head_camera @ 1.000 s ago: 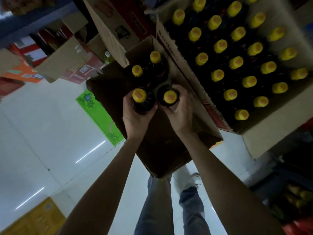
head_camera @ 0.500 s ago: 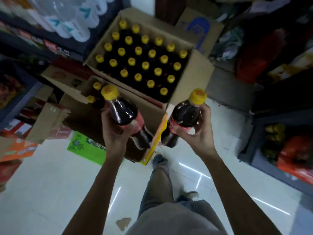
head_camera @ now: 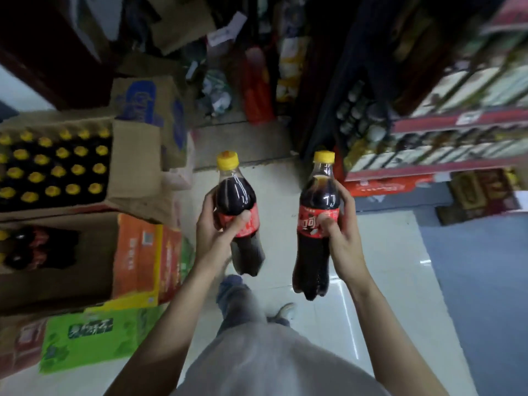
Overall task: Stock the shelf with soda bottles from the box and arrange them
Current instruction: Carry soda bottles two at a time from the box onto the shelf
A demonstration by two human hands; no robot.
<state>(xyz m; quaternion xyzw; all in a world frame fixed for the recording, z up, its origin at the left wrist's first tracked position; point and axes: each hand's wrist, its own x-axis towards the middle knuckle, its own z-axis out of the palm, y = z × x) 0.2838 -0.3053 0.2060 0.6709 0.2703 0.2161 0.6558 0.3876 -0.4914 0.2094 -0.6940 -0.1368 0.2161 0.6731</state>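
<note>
Right-hand bottle (head_camera: 317, 224): red label with large white characters, blurred beyond reading. Green carton (head_camera: 85, 338): white lettering, illegible. Orange box (head_camera: 137, 252): QR code, text unreadable.

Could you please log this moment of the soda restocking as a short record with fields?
left hand: grips the left soda bottle around its red label
right hand: grips the right soda bottle around its red label
bottle state: both capped yellow, dark drink inside, held upright over the floor, apart from each other
full box: open, at left, rows of yellow-capped bottles
source box: open, below the full box, a few bottles visible inside
shelf: at right, stocked with goods, too blurred to identify
stage: bottles out of the box, not yet shelved
</note>
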